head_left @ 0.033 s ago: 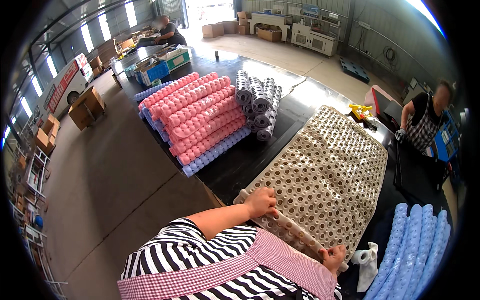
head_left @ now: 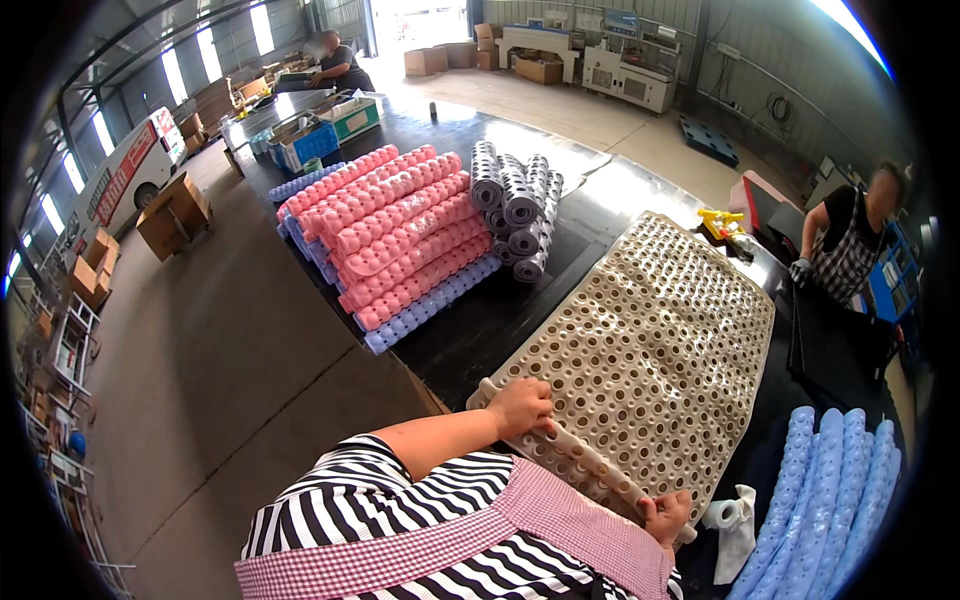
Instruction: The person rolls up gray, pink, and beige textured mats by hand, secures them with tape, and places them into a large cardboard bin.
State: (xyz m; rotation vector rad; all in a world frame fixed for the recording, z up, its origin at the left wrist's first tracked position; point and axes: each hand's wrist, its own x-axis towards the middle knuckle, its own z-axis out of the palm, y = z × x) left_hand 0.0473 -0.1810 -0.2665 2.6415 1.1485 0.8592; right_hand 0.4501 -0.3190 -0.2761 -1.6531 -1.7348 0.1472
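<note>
A beige bath mat (head_left: 650,345) with rows of round holes and bumps lies spread on the black table in front of me. Its near edge is turned up into a narrow roll (head_left: 592,462). Near the left end of that roll, my left hand (head_left: 521,405) is closed with the fingers curled over it. At the right end my right hand (head_left: 667,516) pinches the roll between thumb and fingers. The mat's far part is flat but slightly wavy.
Rolled pink mats (head_left: 410,225) are stacked over blue ones at the left, beside rolled grey mats (head_left: 520,205). Blue rolls (head_left: 815,500) and a white cloth (head_left: 737,535) lie at the near right. A yellow tool (head_left: 722,222) sits beyond the mat. A co-worker (head_left: 850,240) stands at the right.
</note>
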